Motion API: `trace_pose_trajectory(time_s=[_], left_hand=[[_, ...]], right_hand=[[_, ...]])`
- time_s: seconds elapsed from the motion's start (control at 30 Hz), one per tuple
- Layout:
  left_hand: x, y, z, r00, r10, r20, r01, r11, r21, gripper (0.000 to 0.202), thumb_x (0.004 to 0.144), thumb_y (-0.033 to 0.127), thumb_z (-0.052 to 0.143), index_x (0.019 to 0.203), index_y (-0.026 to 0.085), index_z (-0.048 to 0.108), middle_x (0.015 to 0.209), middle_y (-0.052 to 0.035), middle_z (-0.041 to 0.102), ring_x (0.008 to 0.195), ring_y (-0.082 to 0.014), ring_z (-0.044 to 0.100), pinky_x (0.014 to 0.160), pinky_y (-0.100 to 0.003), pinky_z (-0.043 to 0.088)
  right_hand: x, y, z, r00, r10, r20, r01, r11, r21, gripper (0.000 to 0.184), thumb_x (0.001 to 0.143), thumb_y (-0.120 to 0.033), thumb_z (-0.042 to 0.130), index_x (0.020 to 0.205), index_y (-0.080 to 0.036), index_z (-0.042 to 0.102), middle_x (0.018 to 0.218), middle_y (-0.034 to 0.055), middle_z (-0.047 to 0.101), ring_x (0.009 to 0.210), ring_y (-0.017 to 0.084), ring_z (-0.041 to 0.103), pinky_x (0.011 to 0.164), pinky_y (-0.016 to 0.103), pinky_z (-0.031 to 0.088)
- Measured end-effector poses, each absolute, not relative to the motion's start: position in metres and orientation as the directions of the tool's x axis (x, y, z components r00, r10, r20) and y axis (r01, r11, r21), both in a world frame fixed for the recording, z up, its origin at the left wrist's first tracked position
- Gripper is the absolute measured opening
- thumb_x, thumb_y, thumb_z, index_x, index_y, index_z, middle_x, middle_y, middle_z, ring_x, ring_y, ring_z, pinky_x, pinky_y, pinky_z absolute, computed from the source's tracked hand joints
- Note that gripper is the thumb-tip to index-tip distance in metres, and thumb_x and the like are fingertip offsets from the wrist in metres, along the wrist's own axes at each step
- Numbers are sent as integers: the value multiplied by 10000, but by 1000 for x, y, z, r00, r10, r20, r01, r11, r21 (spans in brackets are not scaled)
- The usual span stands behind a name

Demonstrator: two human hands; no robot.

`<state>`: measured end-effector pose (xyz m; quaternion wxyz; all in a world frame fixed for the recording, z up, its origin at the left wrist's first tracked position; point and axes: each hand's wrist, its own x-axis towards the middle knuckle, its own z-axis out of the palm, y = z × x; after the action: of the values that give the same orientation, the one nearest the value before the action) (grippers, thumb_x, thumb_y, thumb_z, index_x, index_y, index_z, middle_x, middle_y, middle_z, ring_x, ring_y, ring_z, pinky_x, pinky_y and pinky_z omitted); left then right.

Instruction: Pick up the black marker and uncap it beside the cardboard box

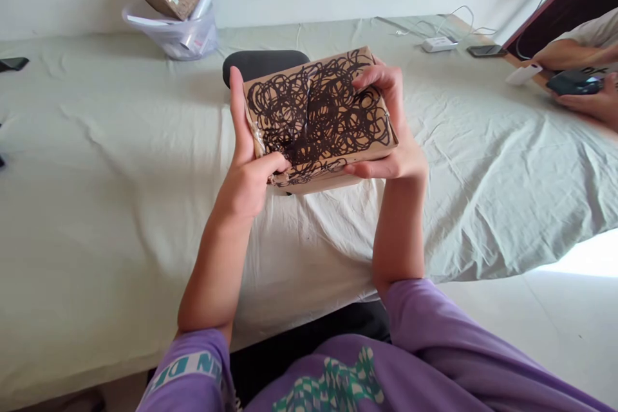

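Running lengthwise left-to-right, the scribbled box (328, 112) slants slightly.

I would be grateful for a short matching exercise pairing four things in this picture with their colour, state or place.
Column one:
1. scribbled box
2. rounded case
3. tub
4. small block with cables

Column two:
A. translucent, at the back left
B. white, at the back right
C. held between left hand and right hand
D. black, partly hidden

Right pairs: 1-C, 2-D, 3-A, 4-B.
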<state>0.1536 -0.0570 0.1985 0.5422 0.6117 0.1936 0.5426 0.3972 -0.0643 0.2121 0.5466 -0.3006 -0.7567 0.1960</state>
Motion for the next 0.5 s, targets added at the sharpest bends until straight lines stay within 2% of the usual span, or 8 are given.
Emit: trace_pose_trajectory(time_s=[0.07,0.13,0.3,0.43,0.5], left_hand=[[153,-58,198,351,831,431,-310,-332,891,1055,709,98,767,1552,627,416,1746,242,275,1684,-239,247,1265,-408,504],[150,-58,200,373,830,415,-302,-314,900,1079,712,135,782,1589,607,366,1754,213,286,1671,-264,279,1211,-394,544],[137,-53,204,442,810,385,-350,-239,906,932,754,245,790,1551,590,450,1713,211,373,1627,-291,363,1111,-392,593],[131,-45,201,407,840,359,-292,-253,922,1012,770,170,798,1599,571,379,1742,189,329,1590,-293,406,1054,-364,600],[130,-41,199,384,861,335,-253,-251,934,1068,762,139,820,1621,559,343,1778,168,260,1597,-301,391,1101,-384,587]], right_hand=[[399,-63,210,-243,641,728,206,768,-607,990,500,-771,882,1297,-331,496,1441,93,478,1422,414,475,1259,652,411],[401,-62,207,-257,623,739,188,782,-594,982,517,-756,875,1310,-336,476,1410,88,480,1409,403,482,1243,649,426],[402,-54,200,-249,745,618,310,666,-678,1113,471,-888,824,1366,-327,474,1436,100,483,1439,412,436,1265,643,401],[398,-46,195,-254,785,565,362,619,-697,1141,489,-881,829,1414,-321,467,1476,105,476,1457,411,421,1279,637,390],[398,-43,193,-262,793,549,366,608,-704,1161,478,-895,819,1425,-324,465,1476,106,479,1450,414,428,1274,634,397]])
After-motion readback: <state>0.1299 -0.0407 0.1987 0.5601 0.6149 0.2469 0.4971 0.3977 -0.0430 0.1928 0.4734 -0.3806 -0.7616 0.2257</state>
